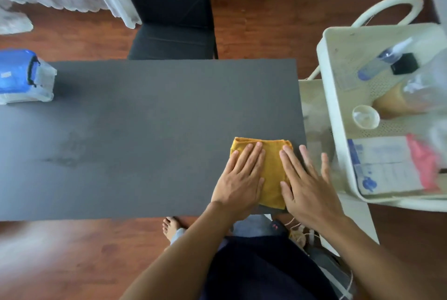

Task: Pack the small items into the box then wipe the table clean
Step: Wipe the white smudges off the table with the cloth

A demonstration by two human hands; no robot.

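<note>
Yellow cloth (272, 174) is lying folded at the worktop's (150, 118) near right corner under both flat, spread hands, left (238, 182) and right (308, 186), so wiping is underway, the box (23, 77) sitting closed far left; next, sweeping leftward.

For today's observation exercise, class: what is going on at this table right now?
A person presses both flat hands, left hand and right hand, on a folded yellow cloth at the near right corner of a dark grey table. A clear plastic box with a blue lid sits closed at the far left edge. No small items remain loose on the tabletop.
</note>
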